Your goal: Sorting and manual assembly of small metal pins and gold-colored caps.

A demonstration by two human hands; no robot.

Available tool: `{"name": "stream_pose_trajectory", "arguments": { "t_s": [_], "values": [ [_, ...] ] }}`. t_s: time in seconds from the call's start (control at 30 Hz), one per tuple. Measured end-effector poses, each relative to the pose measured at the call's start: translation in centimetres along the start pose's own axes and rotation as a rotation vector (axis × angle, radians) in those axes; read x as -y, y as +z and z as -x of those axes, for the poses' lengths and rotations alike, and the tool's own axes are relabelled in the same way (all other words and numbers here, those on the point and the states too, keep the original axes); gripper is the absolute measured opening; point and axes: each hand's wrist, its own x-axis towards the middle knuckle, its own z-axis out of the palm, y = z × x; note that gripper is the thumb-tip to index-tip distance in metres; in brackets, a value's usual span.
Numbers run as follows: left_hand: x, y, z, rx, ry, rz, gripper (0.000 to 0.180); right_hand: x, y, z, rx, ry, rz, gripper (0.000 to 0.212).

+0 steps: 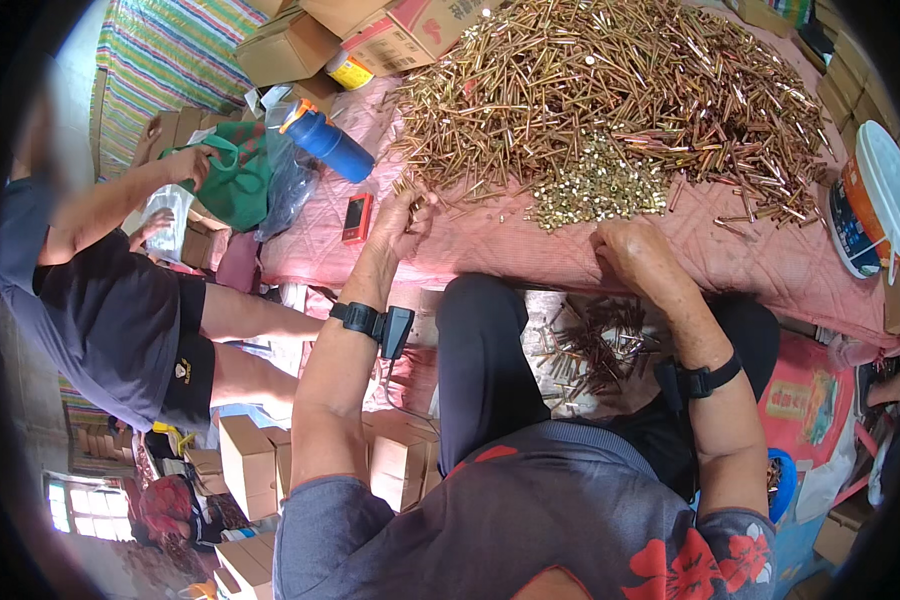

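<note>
A large heap of slim copper- and gold-coloured metal rods [590, 80] spreads over the pink quilted cover in front of me. At its near edge lies a smaller pile of tiny pale-gold metal pieces [595, 185]. My left hand [407, 222] is closed at the heap's left edge, fingers curled; what it holds is too small to make out. Just below the small pile, my right hand [638, 255] is closed near the cover's front edge, its fingertips mostly hidden. Between my knees, more loose rods [605, 345] lie on a light surface.
A blue bottle [330, 140] and a red device [357, 218] lie left of the heap. A lidded bucket [870, 200] stands at the right. Cardboard boxes [290, 45] sit at the back left. At the left, another person [120, 300] handles a green bag [235, 175].
</note>
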Motion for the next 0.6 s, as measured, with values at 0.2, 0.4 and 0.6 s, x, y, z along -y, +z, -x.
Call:
{"name": "stream_pose_trajectory", "arguments": {
  "t_s": [0.2,0.4,0.6],
  "values": [
    [0.2,1.9,-0.9,-0.029,0.039,-0.221,0.017,-0.1,-0.2,0.1,0.016,-0.002,0.037,0.006],
    [2.4,3.4,-3.6,-0.151,0.445,-1.055,0.033,-0.2,0.2,-0.1,-0.021,-0.032,0.019,0.006],
    [2.4,4.3,-3.0,-0.047,0.399,-1.126,0.023,-0.1,0.2,0.2,-0.043,-0.033,0.033,0.005]
  ]
}}
